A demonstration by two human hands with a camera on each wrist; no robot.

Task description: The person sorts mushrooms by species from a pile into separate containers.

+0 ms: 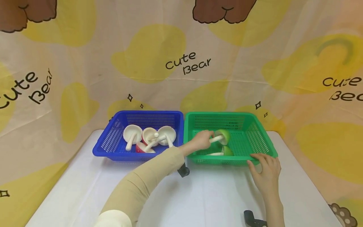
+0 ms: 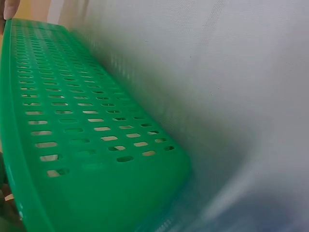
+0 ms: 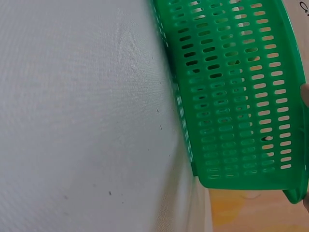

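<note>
Two hands busy: our left hand pinches white stem of green-capped plastic mushroom inside green slotted plastic basket; right hand, fingers spread, steadies basket's front rim. Placing step; release needed next.

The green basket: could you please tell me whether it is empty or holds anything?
Not empty. The green basket holds two green-capped mushrooms: the left hand grips one mushroom by its stem, and another lies on the basket floor.

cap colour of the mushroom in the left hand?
Light green cap, white stem, held by the left hand; head view shows it best.
</note>
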